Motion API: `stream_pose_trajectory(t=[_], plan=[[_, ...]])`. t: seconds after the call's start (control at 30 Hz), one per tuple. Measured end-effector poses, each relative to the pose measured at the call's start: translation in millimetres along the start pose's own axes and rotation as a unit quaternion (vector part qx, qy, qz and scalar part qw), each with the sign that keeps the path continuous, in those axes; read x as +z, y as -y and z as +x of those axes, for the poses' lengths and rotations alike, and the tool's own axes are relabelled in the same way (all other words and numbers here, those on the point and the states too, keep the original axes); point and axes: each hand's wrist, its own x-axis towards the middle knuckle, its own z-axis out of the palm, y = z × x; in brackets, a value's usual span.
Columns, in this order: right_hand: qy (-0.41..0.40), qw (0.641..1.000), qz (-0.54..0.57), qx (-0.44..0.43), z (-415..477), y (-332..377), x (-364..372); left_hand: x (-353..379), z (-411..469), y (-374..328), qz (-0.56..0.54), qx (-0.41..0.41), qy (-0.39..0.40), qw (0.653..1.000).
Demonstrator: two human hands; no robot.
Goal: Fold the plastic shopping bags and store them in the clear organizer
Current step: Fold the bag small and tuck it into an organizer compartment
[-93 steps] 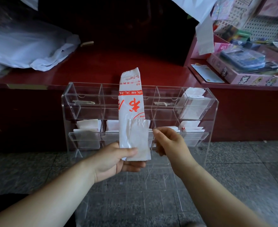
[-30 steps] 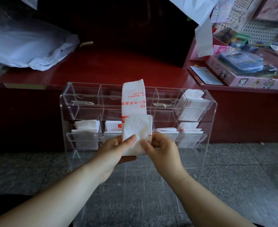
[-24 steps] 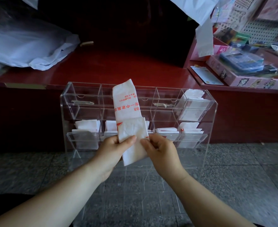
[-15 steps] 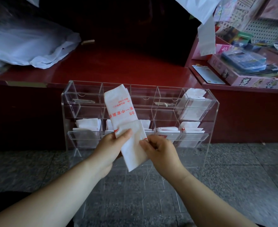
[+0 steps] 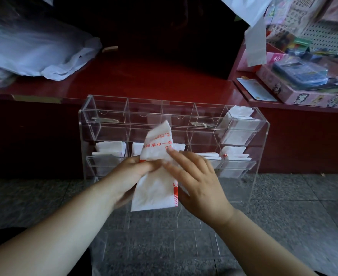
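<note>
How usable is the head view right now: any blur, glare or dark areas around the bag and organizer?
Head view: dim, nearly black above the red counter; left hand and right hand slightly motion-blurred on the white bag; clear organizer shows faint sheen only; frame edges bow, wide lens.

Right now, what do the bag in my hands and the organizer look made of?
The bag looks like thin white plastic film, fairly matte: it wrinkles and creases softly, with red print. The organizer looks like clear rigid plastic, probably acrylic, glossy: see-through walls, edges catching light.
</note>
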Motion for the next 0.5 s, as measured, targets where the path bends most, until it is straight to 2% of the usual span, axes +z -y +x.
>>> stream_pose_trajectory(t=[0.17, 0.33, 0.5], plan=[[-0.080, 0.995, 0.063, 0.003, -0.7, -0.8, 5.1, -0.5, 0.2, 2.1, 0.021, -0.006, 0.012, 1.000], [-0.064, 0.989, 0.127, 0.028, -6.0, 5.9, 3.4, 5.2, 7.1, 0.6, -0.001, 0.003, 0.000, 1.000], [-0.062, 0.981, 0.151, 0.101, -6.0, 10.6, -1.1, 2.0, 0.6, -1.1, -0.094, 0.000, 0.034, 0.995]])
